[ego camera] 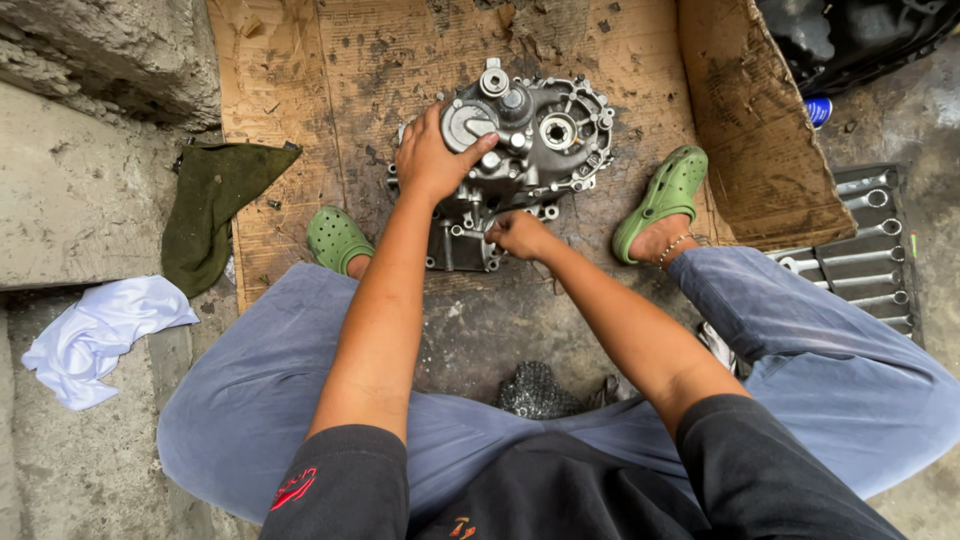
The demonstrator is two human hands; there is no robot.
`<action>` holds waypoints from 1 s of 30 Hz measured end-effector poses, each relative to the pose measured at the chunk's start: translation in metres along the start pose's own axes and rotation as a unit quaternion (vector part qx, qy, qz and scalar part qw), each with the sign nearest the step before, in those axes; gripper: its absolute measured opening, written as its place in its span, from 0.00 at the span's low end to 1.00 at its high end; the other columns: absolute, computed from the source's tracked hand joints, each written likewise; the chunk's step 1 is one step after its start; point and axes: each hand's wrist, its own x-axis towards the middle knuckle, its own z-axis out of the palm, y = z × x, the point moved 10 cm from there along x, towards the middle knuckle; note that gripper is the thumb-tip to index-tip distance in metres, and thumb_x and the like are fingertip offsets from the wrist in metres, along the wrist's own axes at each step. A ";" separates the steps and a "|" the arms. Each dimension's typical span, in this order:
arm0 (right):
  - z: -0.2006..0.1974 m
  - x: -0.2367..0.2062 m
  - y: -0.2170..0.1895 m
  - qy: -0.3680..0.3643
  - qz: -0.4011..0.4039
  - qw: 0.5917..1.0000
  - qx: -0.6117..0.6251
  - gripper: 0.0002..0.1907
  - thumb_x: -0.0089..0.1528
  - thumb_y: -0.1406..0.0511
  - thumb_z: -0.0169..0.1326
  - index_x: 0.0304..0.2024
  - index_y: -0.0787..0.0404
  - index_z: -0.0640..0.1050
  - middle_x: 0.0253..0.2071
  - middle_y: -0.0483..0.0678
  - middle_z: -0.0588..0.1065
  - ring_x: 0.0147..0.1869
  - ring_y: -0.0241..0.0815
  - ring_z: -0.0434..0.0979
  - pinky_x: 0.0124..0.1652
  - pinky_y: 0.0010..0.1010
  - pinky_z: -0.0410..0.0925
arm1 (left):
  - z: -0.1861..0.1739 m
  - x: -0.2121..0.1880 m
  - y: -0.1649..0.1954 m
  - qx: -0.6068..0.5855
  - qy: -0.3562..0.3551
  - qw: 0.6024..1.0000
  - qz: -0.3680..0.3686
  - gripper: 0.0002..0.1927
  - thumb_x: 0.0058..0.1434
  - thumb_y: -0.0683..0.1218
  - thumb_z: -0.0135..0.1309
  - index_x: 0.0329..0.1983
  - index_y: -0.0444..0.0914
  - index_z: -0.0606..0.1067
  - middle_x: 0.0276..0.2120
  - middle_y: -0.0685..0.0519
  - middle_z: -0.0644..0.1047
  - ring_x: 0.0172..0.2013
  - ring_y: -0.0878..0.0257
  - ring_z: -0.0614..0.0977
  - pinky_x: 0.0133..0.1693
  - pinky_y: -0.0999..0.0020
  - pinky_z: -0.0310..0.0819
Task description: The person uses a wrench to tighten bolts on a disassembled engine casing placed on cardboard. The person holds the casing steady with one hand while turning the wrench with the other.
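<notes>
Sitting over a grey gearbox housing point(520, 160) that stands on oily cardboard point(330, 70), the person grips its top with the left hand point(432, 160) and pinches its lower edge with the right hand point(518, 234); spanners point(860, 250) lie unused, so work seems early.

Grey metal housing point(520, 160); green clogs point(665, 195); dark green rag point(215, 205); white cloth point(95, 335); brown cardboard point(300, 90).

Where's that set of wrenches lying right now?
In the head view, the wrench set lies at the right edge on the concrete floor, just beyond the person's right knee, beside the cardboard flap.
</notes>
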 end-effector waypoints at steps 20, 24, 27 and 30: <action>0.124 -0.049 -0.004 0.084 -0.044 0.866 0.492 0.10 0.69 0.64 0.53 0.46 0.66 0.73 0.34 0.55 0.81 0.35 0.43 0.82 0.37 0.33 0.77 | -0.001 0.000 0.000 -0.010 -0.005 1.000 -0.001 0.56 0.46 0.82 0.57 0.68 0.44 0.64 0.65 0.45 0.70 0.66 0.46 0.68 0.62 0.46 0.62; 0.101 -0.062 0.029 0.063 0.016 0.916 0.396 0.10 0.68 0.62 0.55 0.44 0.64 0.77 0.31 0.51 0.79 0.31 0.40 0.79 0.32 0.31 0.72 | 0.001 0.000 0.001 0.000 0.004 1.000 0.007 0.57 0.46 0.82 0.58 0.68 0.42 0.64 0.64 0.44 0.70 0.65 0.45 0.68 0.61 0.46 0.62; 0.059 -0.052 0.033 0.077 0.004 0.960 0.270 0.11 0.67 0.61 0.57 0.41 0.63 0.79 0.29 0.47 0.78 0.29 0.37 0.75 0.31 0.30 0.68 | 0.000 0.000 -0.001 -0.002 0.006 1.000 0.004 0.56 0.47 0.81 0.58 0.68 0.42 0.64 0.65 0.44 0.70 0.65 0.45 0.68 0.62 0.46 0.63; 0.025 -0.031 0.023 0.078 -0.018 0.988 0.129 0.12 0.64 0.58 0.59 0.37 0.61 0.81 0.28 0.46 0.79 0.30 0.35 0.76 0.33 0.30 0.69 | -0.003 0.000 0.001 -0.004 0.009 1.000 0.007 0.56 0.47 0.81 0.59 0.68 0.42 0.64 0.65 0.44 0.70 0.65 0.45 0.68 0.62 0.47 0.63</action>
